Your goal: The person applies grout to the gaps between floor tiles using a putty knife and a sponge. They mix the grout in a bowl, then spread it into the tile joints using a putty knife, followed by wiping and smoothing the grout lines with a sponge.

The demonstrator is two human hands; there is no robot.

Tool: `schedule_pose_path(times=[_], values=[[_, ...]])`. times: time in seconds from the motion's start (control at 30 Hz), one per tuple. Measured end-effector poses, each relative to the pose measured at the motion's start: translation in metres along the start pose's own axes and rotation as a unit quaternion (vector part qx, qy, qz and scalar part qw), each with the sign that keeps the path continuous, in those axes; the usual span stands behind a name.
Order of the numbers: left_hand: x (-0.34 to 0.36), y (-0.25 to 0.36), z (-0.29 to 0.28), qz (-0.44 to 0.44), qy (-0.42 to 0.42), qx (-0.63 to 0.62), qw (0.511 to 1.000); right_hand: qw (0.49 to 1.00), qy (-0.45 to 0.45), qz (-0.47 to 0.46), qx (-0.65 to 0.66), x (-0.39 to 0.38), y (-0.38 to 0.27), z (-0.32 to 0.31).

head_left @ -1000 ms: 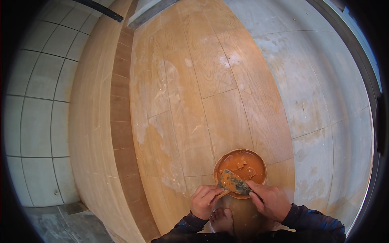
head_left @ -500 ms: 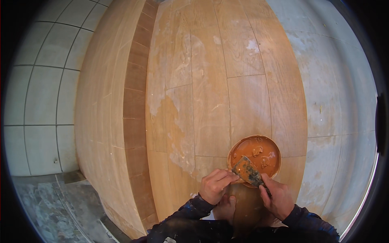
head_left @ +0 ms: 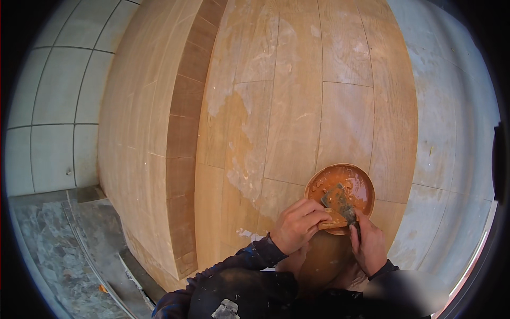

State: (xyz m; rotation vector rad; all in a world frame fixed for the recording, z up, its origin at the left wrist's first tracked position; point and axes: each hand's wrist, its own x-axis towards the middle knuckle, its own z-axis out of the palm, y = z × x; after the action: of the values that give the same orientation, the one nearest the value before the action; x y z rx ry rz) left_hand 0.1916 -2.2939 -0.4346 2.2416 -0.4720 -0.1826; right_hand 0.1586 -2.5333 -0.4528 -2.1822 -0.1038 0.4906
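A round shallow bucket [head_left: 364, 187] of orange, wet paste stands on the wood-look planks at the lower right. My right hand [head_left: 370, 247] grips the dark handle of a scraper [head_left: 340, 199], whose orange-smeared blade is over the bucket. My left hand [head_left: 297, 226] pinches a small flat orange-coated piece [head_left: 333, 220] at the bucket's near rim, touching or very close to the scraper; what exactly it is I cannot tell. My bare feet show partly below my hands.
A plank-clad step [head_left: 183, 133] runs along the left. Beyond it lie square grey tiles [head_left: 56, 85] and, lower left, a grey mottled area [head_left: 42, 239] with a narrow channel. Pale grey tiles [head_left: 441, 133] border the planks on the right, under orange smears and haze.
My view has shifted, so the bucket appears higher and farther right. The scraper blade now points more toward the far rim, and my left-hand piece lies across its lower part.
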Motion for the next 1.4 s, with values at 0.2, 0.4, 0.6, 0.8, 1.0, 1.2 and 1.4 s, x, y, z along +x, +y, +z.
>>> schedule_pose_path(times=[0.2,0.4,0.6,0.8,1.0,1.2,1.4], values=[[-0.021,-0.007,-0.002,-0.152,0.007,-0.079,0.985,0.995,-0.049,-0.077,-0.047,0.002,0.019,-0.018],[-0.034,-0.043,0.019,-0.158,0.036,-0.006,0.987,0.948,-0.163,-0.101,-0.256,-0.003,0.028,-0.028],[-0.029,-0.051,0.039,-0.181,0.089,-0.02,0.979,0.913,-0.198,-0.194,-0.3,-0.011,0.056,-0.032],[-0.025,-0.052,0.047,-0.174,0.114,0.023,0.978,0.91,-0.234,-0.193,-0.282,-0.017,0.057,-0.05],[-0.02,-0.049,0.044,-0.202,0.114,0.021,0.972,0.894,-0.255,-0.184,-0.32,-0.035,0.05,-0.074],[-0.025,-0.063,0.048,-0.229,0.138,-0.072,0.961,0.964,-0.231,-0.08,-0.102,-0.022,0.032,-0.091],[-0.028,-0.068,0.061,-0.278,0.186,-0.201,0.921,0.992,-0.114,-0.06,-0.004,0.036,0.026,-0.068]])
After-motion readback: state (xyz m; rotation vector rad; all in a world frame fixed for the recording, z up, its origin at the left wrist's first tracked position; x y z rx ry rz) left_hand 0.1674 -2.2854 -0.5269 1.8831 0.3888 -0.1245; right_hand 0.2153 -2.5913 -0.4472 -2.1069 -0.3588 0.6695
